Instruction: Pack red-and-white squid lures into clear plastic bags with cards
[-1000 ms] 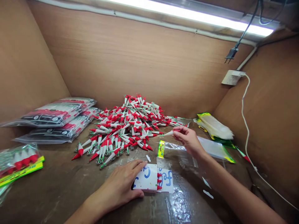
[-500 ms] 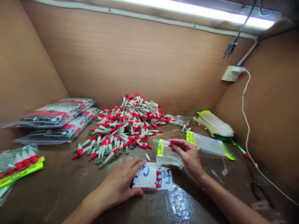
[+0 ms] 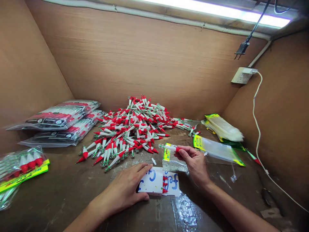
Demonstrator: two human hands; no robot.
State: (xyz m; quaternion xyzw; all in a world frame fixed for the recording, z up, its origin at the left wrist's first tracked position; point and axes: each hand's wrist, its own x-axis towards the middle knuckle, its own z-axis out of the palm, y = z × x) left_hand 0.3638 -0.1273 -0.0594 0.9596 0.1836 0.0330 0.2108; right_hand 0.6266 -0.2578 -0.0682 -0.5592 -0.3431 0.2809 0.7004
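Observation:
My left hand (image 3: 127, 184) is closed round the left side of a small white box (image 3: 152, 184) with blue writing. Red tips stick out of the box's right end, over a white card (image 3: 174, 184) with blue writing. Between the thumb and fingers of my right hand (image 3: 193, 161) is a red and white lure (image 3: 171, 148), its green hooked end pointing left. Under that lure lies a clear bag with a yellow header (image 3: 166, 152). A big pile of red and white lures (image 3: 135, 129) stands behind my hands.
Filled clear packs (image 3: 60, 119) are stacked at the back left, with yellow-headed packs (image 3: 23, 170) nearer. Flat bags (image 3: 217, 149) lie at the right. Black-handled pliers (image 3: 272, 199) and a white cable (image 3: 257, 125) are at far right. A plug (image 3: 242, 49) hangs above.
The camera view has shifted slightly. Both hands keep nearly the same positions, with the lure still held in my right hand.

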